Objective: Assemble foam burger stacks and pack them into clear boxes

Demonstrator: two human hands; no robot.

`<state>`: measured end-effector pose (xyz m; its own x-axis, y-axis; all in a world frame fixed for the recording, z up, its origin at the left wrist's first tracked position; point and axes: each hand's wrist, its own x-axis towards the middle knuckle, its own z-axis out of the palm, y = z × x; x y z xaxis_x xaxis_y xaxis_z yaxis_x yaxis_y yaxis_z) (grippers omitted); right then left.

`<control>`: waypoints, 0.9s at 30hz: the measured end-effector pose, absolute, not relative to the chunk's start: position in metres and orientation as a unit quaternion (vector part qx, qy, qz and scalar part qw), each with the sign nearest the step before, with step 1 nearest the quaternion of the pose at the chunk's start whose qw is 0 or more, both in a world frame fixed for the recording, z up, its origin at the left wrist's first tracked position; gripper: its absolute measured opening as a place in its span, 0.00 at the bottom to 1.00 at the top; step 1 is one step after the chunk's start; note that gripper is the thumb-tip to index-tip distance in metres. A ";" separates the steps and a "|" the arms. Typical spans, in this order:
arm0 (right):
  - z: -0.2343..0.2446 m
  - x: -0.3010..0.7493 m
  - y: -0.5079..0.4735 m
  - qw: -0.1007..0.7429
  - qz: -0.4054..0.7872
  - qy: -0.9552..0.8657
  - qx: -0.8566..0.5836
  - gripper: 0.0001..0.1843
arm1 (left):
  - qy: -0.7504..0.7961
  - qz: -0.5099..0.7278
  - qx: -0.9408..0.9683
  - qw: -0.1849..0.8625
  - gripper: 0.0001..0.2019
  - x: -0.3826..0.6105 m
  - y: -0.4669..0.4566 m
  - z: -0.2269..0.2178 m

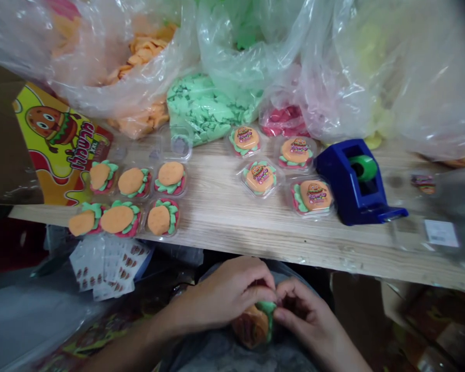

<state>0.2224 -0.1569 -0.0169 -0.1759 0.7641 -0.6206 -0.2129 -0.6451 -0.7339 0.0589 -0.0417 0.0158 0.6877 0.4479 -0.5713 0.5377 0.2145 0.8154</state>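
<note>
The burger-shaped toy [252, 326] lies between the left grip [221, 294] and the right grip [308, 323], about equally near each. Both are clamped on its green filling [267, 309] from opposite sides.

Pale wood plank bench [256, 232], brown cardboard box [3, 139] at left, more cardboard [356, 310] under the bench, dark shadow below

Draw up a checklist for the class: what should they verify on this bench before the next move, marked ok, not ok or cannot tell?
1. Burger piece gripped by both hands: ok, left hand and right hand pinch it together.
2. Its top layer seated: cannot tell, hidden by the hands.
3. Left group of trays labelled: not ok, orange tops bare.
4. Right group of trays labelled: ok, each shows a sticker.
5. Label sheets nearby: ok, just below the bench edge.
6. Tape dispenser loaded: ok, green roll in place.
</note>
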 end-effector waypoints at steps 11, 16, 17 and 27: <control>-0.022 0.227 -0.165 0.359 0.709 -0.244 -0.555 0.07 | 0.495 0.104 0.464 0.728 0.08 0.023 -0.073 0.007; -0.022 0.223 -0.164 0.367 0.694 -0.279 -0.554 0.06 | 0.446 0.063 0.565 0.692 0.06 0.030 -0.050 0.021; -0.022 0.222 -0.163 0.371 0.689 -0.288 -0.553 0.06 | 0.430 0.048 0.588 0.684 0.06 0.032 -0.045 0.023; -0.014 0.221 -0.159 0.393 0.653 -0.233 -0.604 0.08 | 0.515 0.089 0.516 0.679 0.08 0.034 -0.061 0.001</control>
<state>0.2210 -0.1587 -0.0143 0.0388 0.7954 -0.6048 -0.2314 -0.5817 -0.7798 0.0342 -0.0611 0.0014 0.4541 0.6527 -0.6064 0.4103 0.4510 0.7926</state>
